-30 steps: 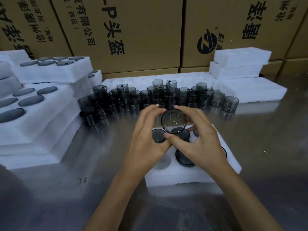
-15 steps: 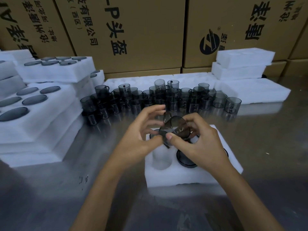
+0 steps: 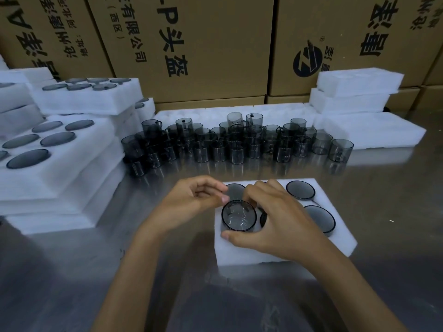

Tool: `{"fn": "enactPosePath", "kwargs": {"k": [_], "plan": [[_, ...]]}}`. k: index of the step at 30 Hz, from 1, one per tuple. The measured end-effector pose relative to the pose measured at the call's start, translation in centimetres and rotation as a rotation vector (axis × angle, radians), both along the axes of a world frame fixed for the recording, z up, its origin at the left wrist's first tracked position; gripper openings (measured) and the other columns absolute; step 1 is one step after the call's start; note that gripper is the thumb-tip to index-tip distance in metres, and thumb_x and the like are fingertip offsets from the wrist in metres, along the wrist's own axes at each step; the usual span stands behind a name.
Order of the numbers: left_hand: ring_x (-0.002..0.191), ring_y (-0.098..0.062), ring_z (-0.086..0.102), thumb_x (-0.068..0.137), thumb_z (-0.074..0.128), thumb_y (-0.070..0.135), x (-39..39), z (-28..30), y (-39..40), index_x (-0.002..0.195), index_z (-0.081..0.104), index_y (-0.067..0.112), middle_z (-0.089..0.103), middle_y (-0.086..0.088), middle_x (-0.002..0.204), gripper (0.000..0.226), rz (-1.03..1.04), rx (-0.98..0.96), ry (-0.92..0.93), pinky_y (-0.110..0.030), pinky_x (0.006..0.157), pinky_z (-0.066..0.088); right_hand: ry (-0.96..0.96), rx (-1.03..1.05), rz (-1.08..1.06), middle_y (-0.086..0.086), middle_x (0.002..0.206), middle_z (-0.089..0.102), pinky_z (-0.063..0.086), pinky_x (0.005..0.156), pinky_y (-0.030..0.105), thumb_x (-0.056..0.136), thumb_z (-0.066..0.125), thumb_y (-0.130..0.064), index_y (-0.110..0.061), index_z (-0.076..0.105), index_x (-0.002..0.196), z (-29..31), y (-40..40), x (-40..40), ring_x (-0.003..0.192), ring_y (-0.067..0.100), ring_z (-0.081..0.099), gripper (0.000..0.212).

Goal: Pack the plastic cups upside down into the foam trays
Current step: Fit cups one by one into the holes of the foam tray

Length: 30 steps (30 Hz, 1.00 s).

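Both my hands, left hand and right hand, pinch one smoky cup over the foam tray on a shiny steel desk, cardboard boxes stacked behind.

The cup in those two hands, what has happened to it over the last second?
The cup was held up facing the camera, was tipped over, and has come down into the near left hole of the foam tray, base up. The right hand holds it at the rim; the left hand now seems to touch only its edge. The other cups in the tray and the loose cups behind stayed put.
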<state>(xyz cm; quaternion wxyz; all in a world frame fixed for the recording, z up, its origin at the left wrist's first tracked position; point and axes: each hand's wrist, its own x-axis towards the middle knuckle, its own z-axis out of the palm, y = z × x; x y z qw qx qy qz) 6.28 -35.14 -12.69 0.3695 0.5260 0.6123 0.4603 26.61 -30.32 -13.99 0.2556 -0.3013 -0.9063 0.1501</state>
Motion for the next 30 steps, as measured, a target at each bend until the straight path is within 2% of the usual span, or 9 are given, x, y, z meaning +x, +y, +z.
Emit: {"fn": "enactPosePath", "kwargs": {"k": [4,6,9,14,18,21,23,27,30], "plan": [[0.089,-0.007,0.064,0.078,0.082,0.022,-0.2,-0.3,0.1,0.106,0.072,0.025,0.072,-0.004,0.107,0.029,0.032,-0.025,0.057,-0.019,0.076,0.046,-0.012,-0.001,-0.031,-0.024,0.099,0.05,0.033,0.084,0.022,0.065,0.05,-0.093,-0.048,0.051,0.102,-0.1,0.4,0.3,0.099,-0.002,0.039,0.058],[0.107,-0.003,0.063,0.077,0.084,0.039,-0.4,-0.4,0.0,0.114,0.067,0.037,0.065,0.007,0.121,0.042,0.041,-0.044,0.089,-0.025,0.092,0.048,0.051,-0.087,-0.036,-0.031,0.12,0.049,0.032,0.101,0.028,0.073,0.04,-0.091,-0.045,0.053,0.124,-0.1,0.8,0.7,0.117,-0.006,0.038,0.07],[0.132,0.001,0.047,0.061,0.077,0.07,-0.6,-0.5,-0.2,0.13,0.051,0.055,0.047,0.018,0.145,0.075,-0.034,-0.127,0.068,-0.035,0.113,0.039,0.031,-0.105,-0.06,-0.028,0.146,0.039,0.021,0.114,0.034,0.087,0.034,-0.079,-0.045,0.045,0.142,-0.1,1.3,1.2,0.139,-0.005,0.025,0.066],[0.141,0.003,0.032,0.058,0.083,0.068,-0.9,-1.0,-0.2,0.145,0.033,0.055,0.035,0.021,0.156,0.102,-0.144,-0.207,0.031,-0.031,0.118,0.028,0.007,-0.126,-0.12,-0.023,0.153,0.038,0.016,0.117,0.038,0.09,0.039,-0.067,-0.044,0.045,0.145,-0.3,1.9,1.6,0.144,0.0,0.021,0.06],[0.139,0.005,0.034,0.063,0.085,0.061,-1.1,-1.5,0.2,0.153,0.021,0.048,0.029,0.022,0.158,0.111,-0.182,-0.254,-0.027,-0.02,0.107,0.035,-0.048,-0.161,-0.151,-0.02,0.155,0.037,0.015,0.117,0.037,0.086,0.038,-0.072,-0.046,0.044,0.144,-0.8,2.0,1.4,0.146,0.002,0.021,0.064],[0.125,0.01,0.044,0.064,0.083,0.047,-1.1,-2.0,0.7,0.158,0.012,0.037,0.038,0.025,0.149,0.118,-0.205,-0.281,-0.021,-0.011,0.093,0.042,-0.135,-0.145,-0.193,-0.019,0.158,0.033,0.016,0.115,0.038,0.085,0.036,-0.077,-0.045,0.043,0.145,-1.1,2.1,1.2,0.146,0.004,0.019,0.068],[0.13,0.004,0.041,0.064,0.081,0.042,-1.0,-2.2,1.0,0.159,0.007,0.033,0.041,0.027,0.141,0.121,-0.224,-0.301,0.006,-0.015,0.099,0.041,-0.184,-0.132,-0.211,-0.019,0.16,0.029,0.015,0.115,0.041,0.085,0.038,-0.077,-0.045,0.041,0.146,-1.2,2.1,0.9,0.147,0.005,0.017,0.068],[0.143,-0.005,0.028,0.066,0.088,0.044,-1.2,-2.2,1.3,0.159,0.001,0.032,0.03,0.016,0.157,0.127,-0.236,-0.322,0.0,-0.033,0.119,0.029,-0.167,-0.178,-0.222,-0.021,0.16,0.027,0.014,0.115,0.041,0.083,0.042,-0.078,-0.046,0.039,0.147,-1.2,2.4,0.7,0.147,0.004,0.015,0.072],[0.141,-0.001,0.037,0.064,0.086,0.046,-1.2,-2.3,1.1,0.157,0.02,0.034,0.04,0.021,0.153,0.114,-0.238,-0.291,0.017,-0.035,0.119,0.031,-0.144,-0.163,-0.22,-0.021,0.158,0.032,0.018,0.113,0.04,0.083,0.046,-0.076,-0.044,0.043,0.145,-1.2,2.2,0.8,0.146,0.005,0.019,0.07]]}}
